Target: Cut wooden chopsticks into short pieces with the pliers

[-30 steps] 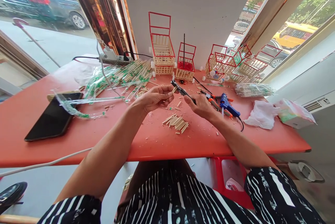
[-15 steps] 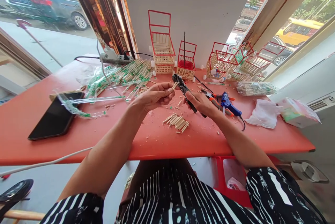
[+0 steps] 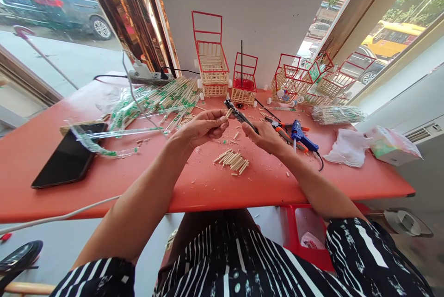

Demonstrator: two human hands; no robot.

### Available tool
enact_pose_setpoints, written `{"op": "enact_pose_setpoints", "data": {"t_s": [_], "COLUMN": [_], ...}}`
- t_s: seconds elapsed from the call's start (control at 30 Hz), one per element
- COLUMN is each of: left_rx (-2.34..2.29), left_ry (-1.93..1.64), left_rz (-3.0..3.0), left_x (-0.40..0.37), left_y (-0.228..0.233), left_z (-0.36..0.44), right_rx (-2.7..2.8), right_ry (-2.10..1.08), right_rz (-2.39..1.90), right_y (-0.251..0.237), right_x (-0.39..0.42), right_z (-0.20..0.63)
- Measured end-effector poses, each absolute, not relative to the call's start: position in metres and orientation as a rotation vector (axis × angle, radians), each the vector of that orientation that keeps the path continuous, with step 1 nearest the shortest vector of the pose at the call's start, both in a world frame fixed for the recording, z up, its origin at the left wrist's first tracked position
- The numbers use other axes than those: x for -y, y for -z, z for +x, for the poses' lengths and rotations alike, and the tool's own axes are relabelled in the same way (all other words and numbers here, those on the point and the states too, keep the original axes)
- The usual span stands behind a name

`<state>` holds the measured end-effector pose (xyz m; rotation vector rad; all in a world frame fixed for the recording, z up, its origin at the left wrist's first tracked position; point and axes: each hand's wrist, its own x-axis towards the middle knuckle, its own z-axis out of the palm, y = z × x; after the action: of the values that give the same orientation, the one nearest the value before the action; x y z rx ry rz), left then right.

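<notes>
A short stick (image 3: 229,113) was pinched in the left hand (image 3: 203,128) above the table (image 3: 145,181), its tip set at the head of the cutters (image 3: 239,115), which were gripped in the right hand (image 3: 265,136). Trimming was judged to be in hand; a squeeze on the handles was called for. Cut sticks (image 3: 233,160) lay just below. Model carts (image 3: 212,63) were ranged along the wall beside street windows.
</notes>
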<state>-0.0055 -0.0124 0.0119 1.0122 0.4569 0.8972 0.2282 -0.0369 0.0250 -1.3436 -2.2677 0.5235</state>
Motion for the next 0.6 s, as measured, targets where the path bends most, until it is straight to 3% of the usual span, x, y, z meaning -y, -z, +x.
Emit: {"op": "enact_pose_setpoints", "data": {"t_s": [0.6], "left_rx": [-0.452], "left_ry": [-0.884], "left_rz": [0.926], "left_x": [0.0101], "left_y": [-0.0076], "left_z": [-0.004], "right_rx": [2.22], "right_ry": [-0.475], "right_rz": [-1.414], "right_y": [-0.0174], "right_x": [0.0387], "right_z": [0.2227]}}
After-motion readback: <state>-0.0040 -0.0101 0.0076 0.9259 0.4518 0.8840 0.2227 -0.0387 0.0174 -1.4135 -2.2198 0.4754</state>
